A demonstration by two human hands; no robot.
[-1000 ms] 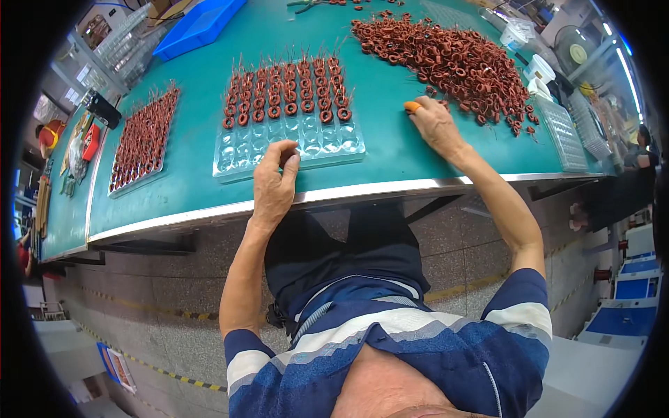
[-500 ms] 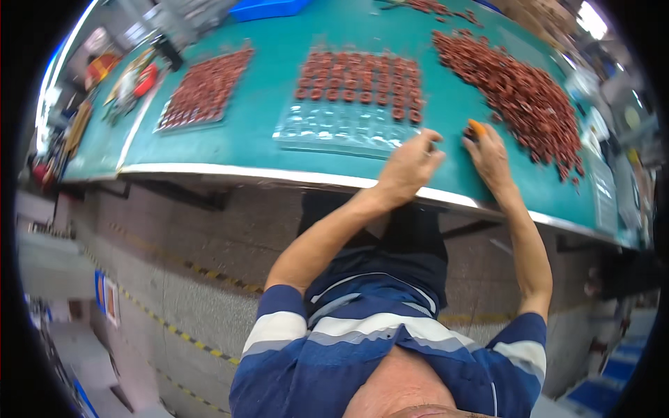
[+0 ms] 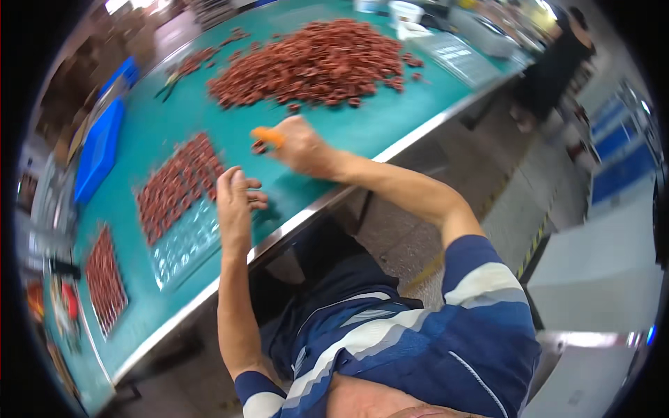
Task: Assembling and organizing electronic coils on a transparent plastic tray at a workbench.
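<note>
My right hand [image 3: 304, 148] is over the green tabletop, between the pile and the tray. Its fingers are closed on a small reddish-brown ring-shaped piece [image 3: 259, 148]. Something orange [image 3: 267, 136] shows at those fingertips; whether it is a finger cover or a handle I cannot tell. My left hand [image 3: 238, 202] is beside the near right corner of a clear plastic tray [image 3: 182, 244], fingers apart, with nothing visible in them. Rows of reddish-brown pieces [image 3: 180, 182] fill the tray's far part, while its near pockets show bare plastic.
A big heap of reddish-brown pieces [image 3: 313, 63] lies on the green table [image 3: 167, 118]. Another filled tray [image 3: 106, 282] is at left, near a blue bin [image 3: 101, 150]. Pliers-like tool [image 3: 167, 87], white tub [image 3: 405, 14] and clear trays [image 3: 456, 57] are farther off. A person in black [image 3: 557, 66] stands at right.
The view has swung to the right, so the table now slants and the heap appears centrally. The left hand's fingers have spread. The right hand still holds the piece.
</note>
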